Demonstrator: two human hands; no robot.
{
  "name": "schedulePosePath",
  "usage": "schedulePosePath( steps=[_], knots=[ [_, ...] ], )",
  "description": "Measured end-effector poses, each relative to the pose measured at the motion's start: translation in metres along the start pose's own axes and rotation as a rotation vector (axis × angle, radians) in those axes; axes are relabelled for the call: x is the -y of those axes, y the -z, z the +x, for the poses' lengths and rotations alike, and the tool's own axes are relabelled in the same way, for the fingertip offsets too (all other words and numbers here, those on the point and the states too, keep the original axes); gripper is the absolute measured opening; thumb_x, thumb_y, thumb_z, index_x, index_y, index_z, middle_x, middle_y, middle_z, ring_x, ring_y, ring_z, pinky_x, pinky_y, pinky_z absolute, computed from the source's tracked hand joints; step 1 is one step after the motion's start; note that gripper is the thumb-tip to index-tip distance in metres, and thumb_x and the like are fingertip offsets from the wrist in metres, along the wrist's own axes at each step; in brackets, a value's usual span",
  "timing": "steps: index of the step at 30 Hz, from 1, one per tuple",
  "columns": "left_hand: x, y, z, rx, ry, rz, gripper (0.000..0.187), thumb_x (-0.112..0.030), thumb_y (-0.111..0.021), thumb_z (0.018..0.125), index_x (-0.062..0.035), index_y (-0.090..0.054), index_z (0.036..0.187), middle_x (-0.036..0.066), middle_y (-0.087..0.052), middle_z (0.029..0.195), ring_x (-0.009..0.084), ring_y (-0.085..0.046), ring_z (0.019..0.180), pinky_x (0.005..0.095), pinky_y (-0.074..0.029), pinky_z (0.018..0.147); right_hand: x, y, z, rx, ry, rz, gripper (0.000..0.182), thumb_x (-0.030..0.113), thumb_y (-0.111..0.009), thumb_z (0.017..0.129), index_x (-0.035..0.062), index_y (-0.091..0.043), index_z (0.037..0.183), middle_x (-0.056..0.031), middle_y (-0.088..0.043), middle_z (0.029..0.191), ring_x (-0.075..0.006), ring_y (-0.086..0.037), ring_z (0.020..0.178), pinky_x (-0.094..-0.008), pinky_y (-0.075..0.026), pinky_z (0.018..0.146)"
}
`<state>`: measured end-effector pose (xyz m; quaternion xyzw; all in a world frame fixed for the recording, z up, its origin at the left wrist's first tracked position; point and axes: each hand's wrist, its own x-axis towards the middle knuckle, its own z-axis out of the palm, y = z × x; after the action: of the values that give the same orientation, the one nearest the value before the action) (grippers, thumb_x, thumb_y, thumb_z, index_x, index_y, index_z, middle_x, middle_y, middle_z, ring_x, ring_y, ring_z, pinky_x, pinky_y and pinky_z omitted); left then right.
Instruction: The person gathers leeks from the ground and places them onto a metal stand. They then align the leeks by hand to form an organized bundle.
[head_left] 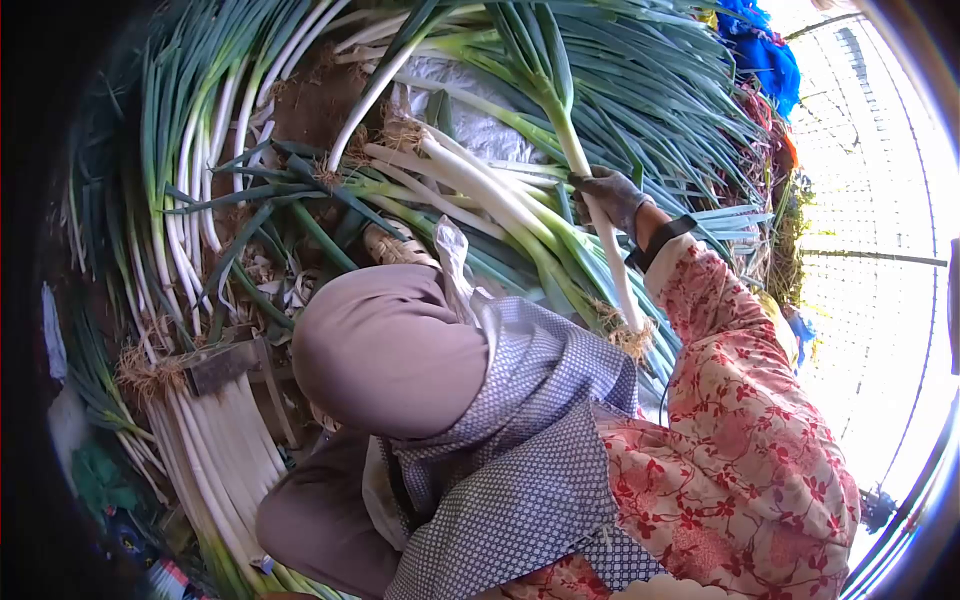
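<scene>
My right hand (pixel 612 198), in a dark glove, is closed around the pale stalk of a long leek (pixel 568 140). Its roots (pixel 632 340) hang toward my lap and its green leaves spread away at the top. Just left of that hand, a loose bunch of leeks (pixel 480 185) with thick white stalks lies slanted, roots toward the upper left. My left hand is out of view.
A large heap of leeks (pixel 660 90) fills the upper right, and more leeks (pixel 190 200) lie at the left. At lower left, white stalks lie by a wooden frame (pixel 225 368). My bent knee (pixel 390 350) is in the middle; wire mesh (pixel 870 230) is at right.
</scene>
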<state>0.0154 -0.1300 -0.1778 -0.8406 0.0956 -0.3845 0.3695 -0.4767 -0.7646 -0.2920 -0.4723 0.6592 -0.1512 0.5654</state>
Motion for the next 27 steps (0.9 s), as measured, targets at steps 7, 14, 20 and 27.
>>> schedulePosePath(
  steps=[7,14,20,27],
  knots=[
    [-0.007,0.078,0.016,-0.173,-0.021,-0.439,0.039,-0.03,-0.049,0.094,-0.0063,-0.057,0.124,0.016,-0.058,0.119,0.0359,-0.056,0.105,0.0516,-0.041,0.094,-0.055,0.062,-0.063,-0.461,0.161,-0.835,0.029,0.026,-0.057,0.079,0.0008,-0.062,0.092,-0.0255,-0.065,0.086,-0.0429,-0.062,0.086,-0.0474,-0.048,0.072],
    [-0.02,0.12,0.027,-0.089,0.147,-0.79,0.042,-0.027,-0.045,0.096,-0.0067,-0.048,0.133,0.016,-0.052,0.129,0.0317,-0.049,0.118,0.0453,-0.037,0.1,-0.107,0.058,-0.234,-0.415,0.432,-0.767,0.031,0.022,-0.068,0.079,0.0041,-0.054,0.101,-0.0238,-0.06,0.079,-0.0454,-0.059,0.072,-0.0505,-0.047,0.061],
    [-0.064,0.212,0.09,0.039,-0.575,-1.579,0.039,-0.004,-0.053,0.09,0.0029,-0.049,0.128,0.018,-0.06,0.113,0.0251,-0.059,0.101,0.0348,-0.044,0.09,-0.022,0.005,-0.258,-0.175,0.984,-0.639,0.034,0.014,-0.071,0.078,0.0034,-0.055,0.106,-0.0174,-0.062,0.079,-0.0382,-0.062,0.068,-0.0439,-0.049,0.058],
    [-0.139,0.328,0.13,1.182,-1.0,-2.452,0.108,-0.033,-0.078,0.076,-0.0061,-0.003,0.149,0.014,-0.049,0.127,0.0182,-0.056,0.1,0.0262,-0.045,0.082,0.113,-0.106,-0.2,0.148,1.404,-0.522,0.027,0.021,-0.054,0.086,0.0085,-0.053,0.11,-0.0088,-0.057,0.078,-0.0289,-0.055,0.056,-0.0384,-0.043,0.05]
  ],
)
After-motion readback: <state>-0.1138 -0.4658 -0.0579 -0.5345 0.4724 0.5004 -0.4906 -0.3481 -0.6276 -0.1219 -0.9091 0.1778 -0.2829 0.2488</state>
